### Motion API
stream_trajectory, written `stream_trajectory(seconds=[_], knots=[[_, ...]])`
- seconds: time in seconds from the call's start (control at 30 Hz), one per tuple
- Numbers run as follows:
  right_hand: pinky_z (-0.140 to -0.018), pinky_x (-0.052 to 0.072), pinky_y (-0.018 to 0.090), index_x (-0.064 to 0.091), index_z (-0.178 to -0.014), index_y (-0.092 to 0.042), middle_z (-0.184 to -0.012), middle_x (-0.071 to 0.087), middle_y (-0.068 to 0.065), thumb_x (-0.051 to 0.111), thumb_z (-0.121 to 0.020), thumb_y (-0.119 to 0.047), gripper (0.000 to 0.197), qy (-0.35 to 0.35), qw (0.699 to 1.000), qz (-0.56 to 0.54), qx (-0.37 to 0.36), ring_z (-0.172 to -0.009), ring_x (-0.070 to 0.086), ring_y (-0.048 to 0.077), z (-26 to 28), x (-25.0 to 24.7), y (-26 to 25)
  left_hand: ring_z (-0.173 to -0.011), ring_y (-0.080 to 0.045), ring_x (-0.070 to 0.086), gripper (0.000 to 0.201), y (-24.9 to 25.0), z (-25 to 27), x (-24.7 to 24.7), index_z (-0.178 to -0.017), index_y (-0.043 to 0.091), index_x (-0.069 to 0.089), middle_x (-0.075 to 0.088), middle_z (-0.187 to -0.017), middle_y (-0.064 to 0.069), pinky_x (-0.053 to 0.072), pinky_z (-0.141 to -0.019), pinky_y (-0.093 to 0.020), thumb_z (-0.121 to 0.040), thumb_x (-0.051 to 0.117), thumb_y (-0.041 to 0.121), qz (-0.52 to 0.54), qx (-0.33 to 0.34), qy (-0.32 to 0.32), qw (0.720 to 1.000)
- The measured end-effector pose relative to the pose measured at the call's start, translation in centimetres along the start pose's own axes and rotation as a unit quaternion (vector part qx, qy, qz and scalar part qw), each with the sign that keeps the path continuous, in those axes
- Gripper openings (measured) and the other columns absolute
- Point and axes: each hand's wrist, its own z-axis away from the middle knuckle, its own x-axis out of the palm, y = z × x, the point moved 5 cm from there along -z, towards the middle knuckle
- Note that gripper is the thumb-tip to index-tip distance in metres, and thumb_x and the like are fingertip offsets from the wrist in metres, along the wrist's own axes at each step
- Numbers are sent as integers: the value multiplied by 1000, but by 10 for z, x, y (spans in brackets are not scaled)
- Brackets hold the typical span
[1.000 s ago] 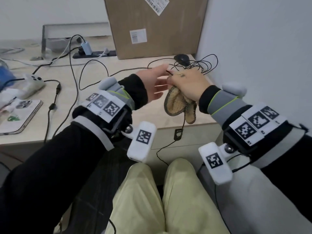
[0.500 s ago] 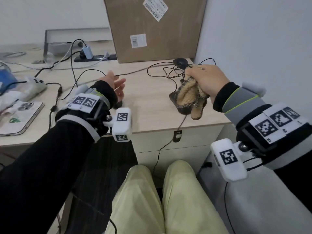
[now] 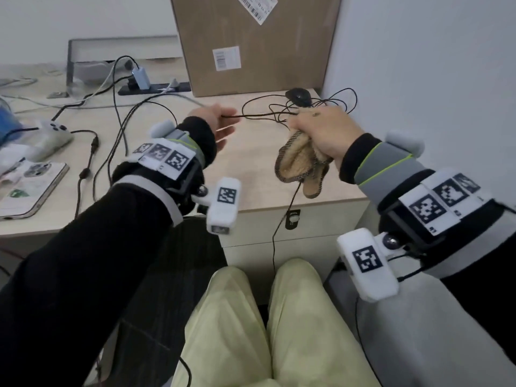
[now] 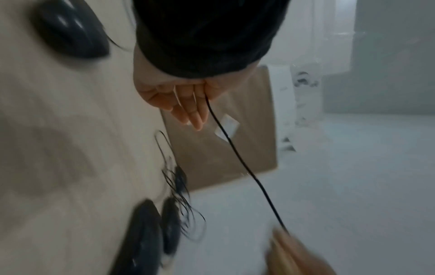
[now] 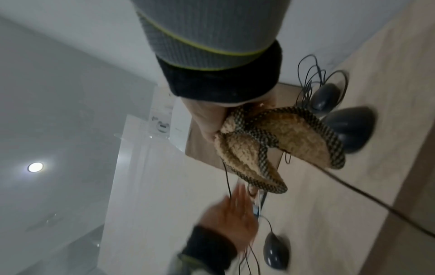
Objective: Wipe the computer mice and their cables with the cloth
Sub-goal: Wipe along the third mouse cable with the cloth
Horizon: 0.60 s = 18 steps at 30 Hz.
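Both hands (image 3: pixel 220 118) (image 3: pixel 321 129) raised, cable (image 3: pixel 259 115) between.

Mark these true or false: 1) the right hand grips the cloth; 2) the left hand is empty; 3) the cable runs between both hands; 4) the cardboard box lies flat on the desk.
1) True: the right hand grips the cloth.
2) False: the left hand pinches the black cable.
3) True.
4) False: the cardboard box stands upright at the back of the desk.
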Motion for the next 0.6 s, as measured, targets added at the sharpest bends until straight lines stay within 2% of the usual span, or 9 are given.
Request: stream_trajectory(seconds=[0.07,0.13,0.2,0.27,0.37,0.43,0.47,0.53,0.6], knots=[[-48,38,21,53,-58,-19,-57,55,-2,60,-77,-22,21,36,998,-39,18,-54,50,16,-2,-21,7,-67,-4,49,45,-10,-16,-37,-79,21,56,67,-53,16,27,-54,-20,-103,20,35,38,-14,51,998],[-51,43,20,57,-63,-19,-57,58,-3,63,-79,-25,19,62,996,-56,26,-53,54,14,-5,-36,13,-66,-6,49,44,-17,-23,-59,-80,21,54,68,-75,11,28,-52,-20,-103,19,35,80,-15,90,993],[-53,44,22,57,-64,-19,-58,58,-3,63,-81,-27,20,80,994,-61,29,-54,55,15,-9,-38,16,-70,-10,50,41,-21,-20,-60,-84,21,52,62,-84,7,31,-56,-21,-102,20,40,111,-31,92,989],[-60,44,29,56,-60,-20,-63,57,0,62,-80,-28,22,95,994,-49,26,-61,54,19,-12,-32,13,-80,-15,55,42,-23,-12,-39,-97,16,49,63,-95,-1,35,-62,-23,-97,28,53,143,-71,34,987],[-62,42,33,49,-54,-19,-62,51,-1,59,-77,-33,29,68,998,12,15,-63,50,21,-16,-10,3,-98,-23,59,75,-19,17,11,-122,5,42,62,-117,-10,45,-75,-30,-85,39,70,100,-97,-100,985],[-57,40,28,44,-56,-20,-62,49,0,54,-85,-31,32,16,995,102,-5,-63,47,20,-12,8,-6,-101,-23,61,81,-17,32,48,-125,5,47,64,-111,-10,49,-84,-34,-82,39,73,43,-88,-177,979],[-56,39,28,43,-57,-20,-65,51,3,51,-88,-29,34,-11,988,152,-27,-66,49,21,-9,17,-11,-101,-25,62,76,-15,35,63,-123,6,52,64,-109,-11,50,-88,-37,-84,40,70,32,-77,-201,976],[-56,35,30,45,-56,-20,-72,57,7,50,-89,-24,34,-42,973,213,-75,-72,51,23,-6,30,-18,-98,-25,61,45,-10,36,80,-107,8,60,64,-105,-12,50,-90,-39,-94,43,48,40,-47,-187,980],[-56,33,33,52,-60,-19,-73,59,6,51,-87,-24,27,-47,968,234,-82,-72,52,22,-5,32,-19,-81,-19,58,27,-4,31,76,-86,17,61,62,-88,-3,46,-82,-30,-98,40,29,11,-16,-141,990]])
